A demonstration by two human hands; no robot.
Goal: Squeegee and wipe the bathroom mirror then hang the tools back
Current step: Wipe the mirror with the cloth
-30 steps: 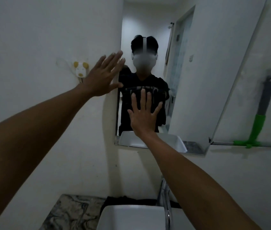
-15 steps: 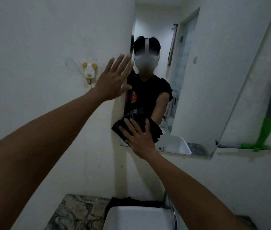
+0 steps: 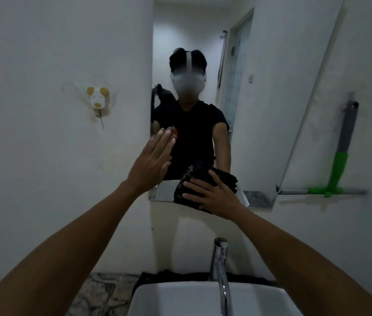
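A tall frameless mirror [image 3: 260, 110] hangs on the white wall above the basin. My right hand [image 3: 214, 195] presses a folded black cloth [image 3: 194, 179] flat against the mirror's lower edge. My left hand [image 3: 153, 160] is open with fingers together, raised at the mirror's lower left side and holding nothing. A squeegee [image 3: 339, 165] with a grey and green handle hangs on the wall to the right of the mirror, blade down.
A white and yellow animal-shaped wall hook [image 3: 97, 99] sits on the wall left of the mirror. Below are a white basin [image 3: 203, 299] with a chrome tap [image 3: 220, 265] and a marbled counter [image 3: 98, 293]. The mirror reflects a person in a black shirt.
My right hand slid the cloth down the mirror to its bottom edge and a little right. My left hand came down from beside the hook to the mirror's lower left.
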